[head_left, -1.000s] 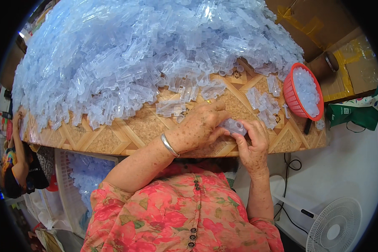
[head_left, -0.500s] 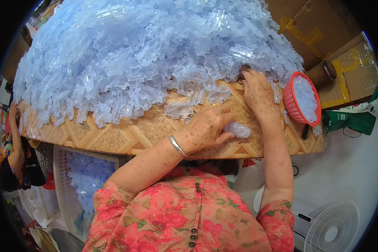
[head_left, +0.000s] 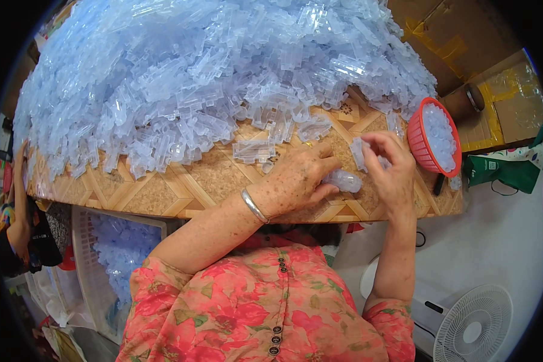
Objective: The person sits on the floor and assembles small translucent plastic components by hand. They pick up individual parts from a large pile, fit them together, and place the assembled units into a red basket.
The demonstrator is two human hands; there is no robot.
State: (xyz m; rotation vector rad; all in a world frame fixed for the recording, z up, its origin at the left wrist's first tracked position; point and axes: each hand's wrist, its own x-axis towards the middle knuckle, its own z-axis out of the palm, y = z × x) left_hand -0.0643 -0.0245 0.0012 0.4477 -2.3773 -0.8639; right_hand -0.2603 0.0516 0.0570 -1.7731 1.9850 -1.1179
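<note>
A huge heap of clear, bluish plastic pieces covers the far part of the wood-patterned table. At the near edge my left hand, a silver bangle on its wrist, is closed around a rounded clear plastic piece, whose end sticks out by the thumb. To its right, my right hand pinches a flat clear plastic piece between thumb and fingers, just off the heap. Several loose clear plastic pieces lie ahead of my left hand.
A red plastic basket with clear round pieces stands at the right, a dark stick-like object near it. Cardboard boxes and a green bag lie beyond. Below are a white crate and a fan. Another person's arm shows far left.
My right hand has drawn back from the heap's edge toward me, with a flat clear plastic piece now in its fingers. My left hand has hardly moved and keeps its piece.
</note>
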